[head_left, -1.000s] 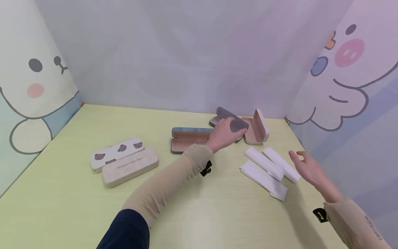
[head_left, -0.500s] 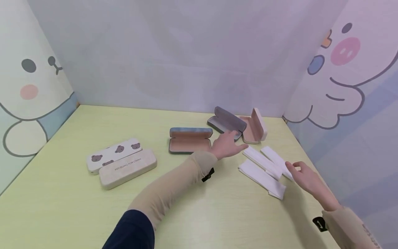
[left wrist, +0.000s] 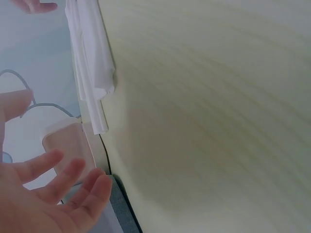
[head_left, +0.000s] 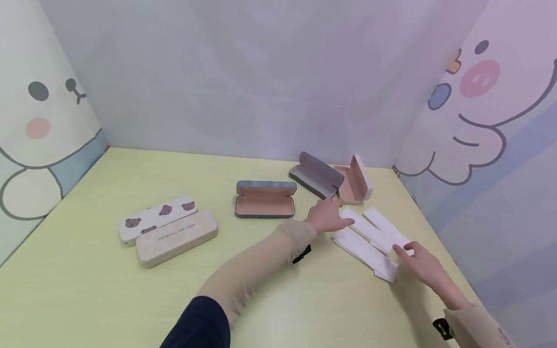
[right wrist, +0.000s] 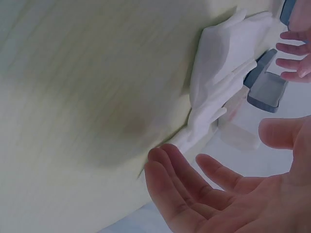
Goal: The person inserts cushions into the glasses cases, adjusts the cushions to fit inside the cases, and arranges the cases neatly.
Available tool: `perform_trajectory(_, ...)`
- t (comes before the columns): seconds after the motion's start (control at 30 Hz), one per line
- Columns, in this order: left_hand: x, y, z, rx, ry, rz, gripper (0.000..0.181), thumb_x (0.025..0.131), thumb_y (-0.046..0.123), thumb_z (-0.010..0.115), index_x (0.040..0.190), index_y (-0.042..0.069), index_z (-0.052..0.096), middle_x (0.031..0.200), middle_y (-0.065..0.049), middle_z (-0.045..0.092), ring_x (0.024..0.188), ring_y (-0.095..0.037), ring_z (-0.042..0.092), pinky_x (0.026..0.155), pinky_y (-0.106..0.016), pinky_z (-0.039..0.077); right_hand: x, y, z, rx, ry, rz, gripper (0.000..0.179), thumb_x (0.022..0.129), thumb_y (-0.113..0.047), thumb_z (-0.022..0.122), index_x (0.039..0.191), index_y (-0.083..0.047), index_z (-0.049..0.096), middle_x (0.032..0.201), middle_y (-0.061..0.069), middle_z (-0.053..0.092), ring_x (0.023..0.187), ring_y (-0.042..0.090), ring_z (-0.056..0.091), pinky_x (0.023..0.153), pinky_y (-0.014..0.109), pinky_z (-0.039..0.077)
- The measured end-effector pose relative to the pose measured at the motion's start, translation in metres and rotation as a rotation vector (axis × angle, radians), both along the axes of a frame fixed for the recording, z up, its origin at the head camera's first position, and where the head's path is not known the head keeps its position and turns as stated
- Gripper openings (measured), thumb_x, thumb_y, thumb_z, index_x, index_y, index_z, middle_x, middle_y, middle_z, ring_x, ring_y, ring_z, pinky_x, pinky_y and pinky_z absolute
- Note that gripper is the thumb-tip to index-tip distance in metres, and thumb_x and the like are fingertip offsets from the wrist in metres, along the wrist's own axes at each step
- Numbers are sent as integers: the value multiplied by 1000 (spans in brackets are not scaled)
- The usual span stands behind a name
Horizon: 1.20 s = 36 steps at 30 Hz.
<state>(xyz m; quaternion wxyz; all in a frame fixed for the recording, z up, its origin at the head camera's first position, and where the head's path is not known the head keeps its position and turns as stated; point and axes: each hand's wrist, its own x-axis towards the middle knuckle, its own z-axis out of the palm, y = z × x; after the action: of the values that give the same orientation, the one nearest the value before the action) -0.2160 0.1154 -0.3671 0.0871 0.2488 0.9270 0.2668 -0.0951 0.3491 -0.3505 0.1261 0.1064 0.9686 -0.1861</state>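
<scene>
My left hand reaches over the table with fingers spread and holds nothing, close to the far ends of the folded white cloths. My right hand is at the near end of the rightmost white cloth. Its fingers are loosely bent with nothing between them in the right wrist view; whether a fingertip touches the cloth I cannot tell. Just beyond my left hand, a grey glasses case stands with its lid up. Beside it is a pink glasses case, also with its lid raised.
Left of my left hand lies a blue glasses case, lid up, pink inside. Farther left, a closed bear-print case touches a closed beige case with lettering. A grey curtain borders the pale table at the back.
My left hand has let go of the grey glasses case and come back toward the white cloths. My right hand has moved left and down to the cloths' near end.
</scene>
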Motion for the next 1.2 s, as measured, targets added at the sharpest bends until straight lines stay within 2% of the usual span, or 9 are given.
perform_trajectory(0.13,0,4,-4,-42,-9,-19,53,88,48,62,132,19,55,131,-2,59,118,-23,58,82,-36,54,3,-1,-4,-18,-6,-5,58,100,-43,39,120,11,45,107,35,60,95,41,61,71,42,49)
perform_trajectory(0.23,-1,7,-10,-79,9,-47,47,88,46,63,126,19,58,126,-2,60,113,-22,59,79,-34,54,5,-3,-6,-3,-3,-12,54,99,-41,43,118,10,47,101,30,63,89,35,62,66,37,47)
perform_trajectory(0.47,-4,14,-23,-114,36,-73,31,85,44,68,105,20,64,106,2,64,94,-16,59,64,-28,46,9,-6,-10,34,21,3,53,98,-36,46,118,13,47,96,28,64,81,30,63,63,36,46)
perform_trajectory(0.77,3,15,-18,-205,104,-101,20,80,36,71,86,19,63,94,3,61,87,-17,50,63,-29,40,12,-11,-11,58,38,44,53,96,-31,49,118,16,48,90,27,63,78,28,60,61,36,45)
perform_trajectory(0.97,4,16,-20,-237,134,-107,16,80,35,71,84,21,65,95,4,61,88,-17,49,65,-29,41,14,-13,-16,113,26,44,49,94,-33,53,115,11,51,101,38,53,81,37,56,59,40,44)
perform_trajectory(1.2,3,18,-22,-218,120,-107,16,81,34,72,88,21,70,99,4,63,90,-17,50,67,-29,42,17,-15,-20,129,30,30,43,93,-34,54,112,5,53,103,39,49,85,42,53,56,42,43)
